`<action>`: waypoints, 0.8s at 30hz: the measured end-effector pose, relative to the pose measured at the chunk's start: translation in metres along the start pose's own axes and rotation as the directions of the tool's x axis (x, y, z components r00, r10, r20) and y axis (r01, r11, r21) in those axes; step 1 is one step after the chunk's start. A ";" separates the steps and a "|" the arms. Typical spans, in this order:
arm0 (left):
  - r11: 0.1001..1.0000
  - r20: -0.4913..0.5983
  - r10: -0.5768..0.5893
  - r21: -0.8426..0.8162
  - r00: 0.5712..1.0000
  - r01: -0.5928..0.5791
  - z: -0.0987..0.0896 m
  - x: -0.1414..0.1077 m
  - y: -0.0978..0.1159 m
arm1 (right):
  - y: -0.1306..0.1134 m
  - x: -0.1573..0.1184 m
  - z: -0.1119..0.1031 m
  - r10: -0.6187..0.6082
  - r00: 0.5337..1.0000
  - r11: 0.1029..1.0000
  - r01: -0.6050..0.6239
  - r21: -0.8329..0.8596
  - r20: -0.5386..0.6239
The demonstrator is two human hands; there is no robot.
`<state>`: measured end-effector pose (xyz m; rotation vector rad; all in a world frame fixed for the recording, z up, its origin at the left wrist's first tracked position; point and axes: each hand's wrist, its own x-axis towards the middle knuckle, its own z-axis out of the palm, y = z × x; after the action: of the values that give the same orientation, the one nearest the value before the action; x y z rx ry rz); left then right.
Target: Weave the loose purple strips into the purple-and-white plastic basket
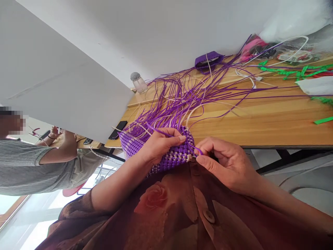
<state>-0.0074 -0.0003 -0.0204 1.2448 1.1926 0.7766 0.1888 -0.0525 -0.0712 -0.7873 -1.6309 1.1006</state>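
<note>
Purple weave (179, 152) (beige-flecked) lies under the left hand (165, 142).

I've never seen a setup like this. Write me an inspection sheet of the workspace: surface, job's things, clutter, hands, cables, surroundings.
Surface: wooden table, partly strewn with strips.
Job's things: purple-and-pale woven piece at the table's near edge; long loose strips spread beyond it.
Clutter: grey-lidded bottle, dark phone, purple pouch, green strips, white plastic bag.
Hands: left hand grips the woven piece; right hand pinches a purple strip at its edge.
Cables: white cord looping at far right; its use cannot be told.
Surroundings: pale wall; another person in grey at left.
</note>
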 end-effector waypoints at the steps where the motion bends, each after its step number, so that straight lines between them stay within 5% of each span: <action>1: 1.000 -0.003 0.006 -0.001 1.000 -0.006 0.000 -0.001 0.000 | 0.000 -0.001 0.001 -0.017 1.000 1.000 0.017 0.015 -0.018; 4: 1.000 -0.014 0.029 -0.011 0.999 -0.029 0.001 -0.003 -0.003 | -0.003 -0.002 0.003 0.128 0.988 0.978 -0.140 0.153 0.090; 8: 0.996 0.006 0.093 -0.005 0.996 -0.093 0.001 -0.006 -0.008 | -0.006 -0.001 0.005 0.325 0.885 0.840 -0.432 0.328 0.332; 12: 0.962 -0.013 0.191 0.201 0.982 -0.184 -0.003 -0.008 -0.008 | -0.001 0.000 0.004 0.346 0.876 0.793 -0.464 0.394 0.335; 17: 0.765 0.010 0.287 0.600 0.958 -0.235 -0.003 -0.009 -0.005 | 0.008 -0.001 0.002 0.342 0.875 0.763 -0.471 0.443 0.342; 24: 0.765 -0.026 0.368 0.576 0.929 -0.287 0.010 -0.003 -0.017 | 0.020 0.006 0.011 0.434 0.781 0.500 -0.623 0.602 0.449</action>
<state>-0.0014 -0.0092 -0.0366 1.9645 1.3928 0.7983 0.1763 -0.0429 -0.0888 -0.6219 -0.9328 2.2066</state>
